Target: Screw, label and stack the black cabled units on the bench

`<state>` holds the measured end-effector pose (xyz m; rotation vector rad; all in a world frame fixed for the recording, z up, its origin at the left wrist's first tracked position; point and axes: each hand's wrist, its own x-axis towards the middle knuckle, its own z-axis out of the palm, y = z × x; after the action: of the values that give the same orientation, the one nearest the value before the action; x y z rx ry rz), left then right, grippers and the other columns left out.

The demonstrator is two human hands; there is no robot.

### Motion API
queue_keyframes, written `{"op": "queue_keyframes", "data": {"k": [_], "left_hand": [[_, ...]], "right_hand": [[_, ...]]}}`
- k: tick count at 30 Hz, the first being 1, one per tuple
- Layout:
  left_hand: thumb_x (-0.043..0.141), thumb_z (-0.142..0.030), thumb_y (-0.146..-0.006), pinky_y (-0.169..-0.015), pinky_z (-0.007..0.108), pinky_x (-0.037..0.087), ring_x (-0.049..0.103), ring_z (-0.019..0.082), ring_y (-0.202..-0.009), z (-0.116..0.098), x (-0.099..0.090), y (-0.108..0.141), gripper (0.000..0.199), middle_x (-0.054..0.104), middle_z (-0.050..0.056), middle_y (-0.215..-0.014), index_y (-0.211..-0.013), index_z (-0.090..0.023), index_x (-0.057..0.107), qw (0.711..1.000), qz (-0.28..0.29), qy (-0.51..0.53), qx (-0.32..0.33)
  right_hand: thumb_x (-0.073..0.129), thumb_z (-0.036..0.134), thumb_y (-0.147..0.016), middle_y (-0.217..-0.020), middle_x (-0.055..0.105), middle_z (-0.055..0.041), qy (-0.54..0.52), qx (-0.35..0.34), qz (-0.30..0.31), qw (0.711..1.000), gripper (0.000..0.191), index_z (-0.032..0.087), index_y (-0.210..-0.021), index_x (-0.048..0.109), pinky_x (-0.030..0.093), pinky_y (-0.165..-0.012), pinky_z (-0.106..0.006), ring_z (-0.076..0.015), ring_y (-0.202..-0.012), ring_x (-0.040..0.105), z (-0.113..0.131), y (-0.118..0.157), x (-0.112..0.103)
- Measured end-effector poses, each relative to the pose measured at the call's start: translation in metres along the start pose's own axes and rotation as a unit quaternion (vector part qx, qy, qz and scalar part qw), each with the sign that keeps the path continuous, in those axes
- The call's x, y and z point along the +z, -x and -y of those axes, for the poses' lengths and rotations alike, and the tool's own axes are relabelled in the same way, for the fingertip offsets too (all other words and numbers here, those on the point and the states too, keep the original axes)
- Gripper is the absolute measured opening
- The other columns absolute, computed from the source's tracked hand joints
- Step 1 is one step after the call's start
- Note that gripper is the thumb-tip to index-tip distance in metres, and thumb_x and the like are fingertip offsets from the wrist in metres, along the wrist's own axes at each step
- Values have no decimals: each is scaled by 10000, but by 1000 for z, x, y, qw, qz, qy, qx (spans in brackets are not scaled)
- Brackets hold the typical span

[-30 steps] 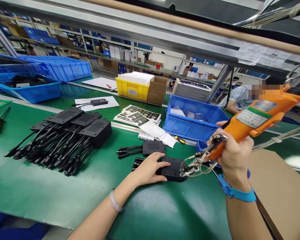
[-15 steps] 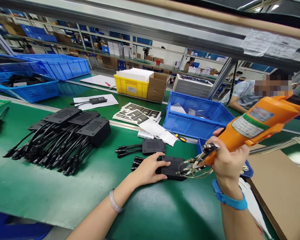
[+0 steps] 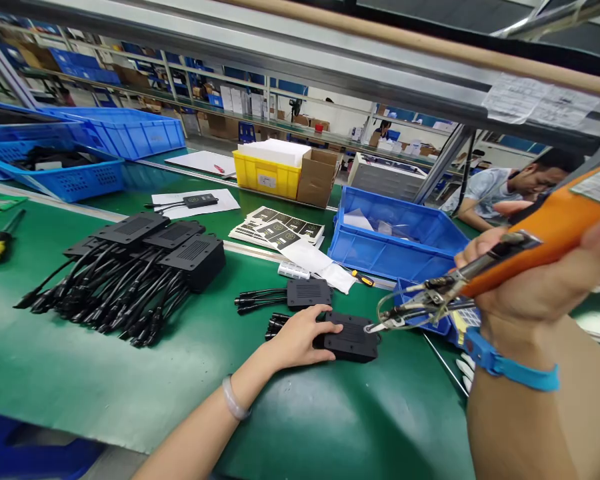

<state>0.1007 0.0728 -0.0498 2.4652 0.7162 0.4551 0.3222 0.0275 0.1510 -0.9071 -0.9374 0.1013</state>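
My left hand [image 3: 303,337] grips the left part of a black box [image 3: 353,337] lying on the green bench [image 3: 190,387], its short cables pointing left. My right hand [image 3: 530,273] is wrapped round an orange powered screwdriver [image 3: 555,223], tilted, with its metal tip at the right part of that box's top. Whether the tip touches a screw is too small to tell. Just behind lies a second black box [image 3: 309,293] with cables. Further left, several black boxes [image 3: 195,257] are stacked, their cables [image 3: 115,293] spread toward me.
Behind are a blue bin [image 3: 390,247], a yellow bin [image 3: 267,175], label sheets [image 3: 285,230] and a small yellow-black screwdriver [image 3: 363,278]. Blue baskets [image 3: 80,180] stand at the left. Cardboard [image 3: 580,360] lies right. A person [image 3: 490,190] leans at the back right.
My right hand and the orange screwdriver have moved right and tilted lower, and the tool's tip shows at the box. My left hand stays on the box. The view has shifted slightly.
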Motion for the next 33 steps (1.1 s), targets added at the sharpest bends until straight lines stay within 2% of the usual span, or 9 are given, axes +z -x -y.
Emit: {"op": "queue_keyframes", "data": {"k": [3,9,13,20,25,28,33], "left_hand": [[908,-349,-651,-1070,530,431,435,402,-1376,2,2,-1,738,431,187,-1501,-1319,-267,607,1000,16,-22,-5],[878,-338,-698,-1033,512,464,486,383,-1338,2,4,-2,674,471,163,-1468,-1311,-303,599,999,23,-29,-9],[888,-325,-686,-1030,494,468,504,373,-1323,1,2,-2,684,473,148,-1462,-1304,-315,594,999,23,-26,-13],[909,-292,-654,-1017,509,458,490,394,-1330,4,-1,-3,809,484,170,-1446,-1363,-312,520,998,64,-15,-14],[880,-213,-680,-925,449,499,619,363,-1143,3,-1,-4,775,564,136,-1320,-1352,-276,500,997,67,-24,-10],[864,-224,-695,-893,414,502,634,342,-1087,3,-1,-4,743,583,111,-1258,-1342,-280,504,998,56,-35,-4],[870,-265,-689,-856,390,508,649,329,-1035,1,1,-3,730,601,100,-1189,-1331,-283,522,998,48,-47,-5]], "right_hand": [[475,754,-789,-701,570,-38,19,-15,2,1000,622,164,-833,666,381,-345,-273,-123,-428,506,-13,-6,7],[502,753,-755,-506,504,9,7,43,23,999,613,162,-782,663,304,-264,-273,-128,-318,425,-46,9,7],[511,734,-764,-474,509,15,11,60,29,998,602,157,-805,676,326,-269,-276,-141,-313,444,-58,17,4],[502,721,-800,-475,523,12,17,56,30,998,564,177,-764,647,325,-264,-266,-135,-303,440,-64,24,7],[535,724,-791,-495,533,8,4,52,50,997,549,188,-750,643,363,-305,-264,-134,-345,466,-71,28,5],[520,751,-778,-478,504,33,-8,64,62,996,557,206,-786,632,368,-313,-273,-139,-340,452,-73,34,1],[502,756,-761,-496,486,35,3,64,69,996,551,223,-794,638,367,-339,-276,-143,-380,458,-54,35,-2]]}}
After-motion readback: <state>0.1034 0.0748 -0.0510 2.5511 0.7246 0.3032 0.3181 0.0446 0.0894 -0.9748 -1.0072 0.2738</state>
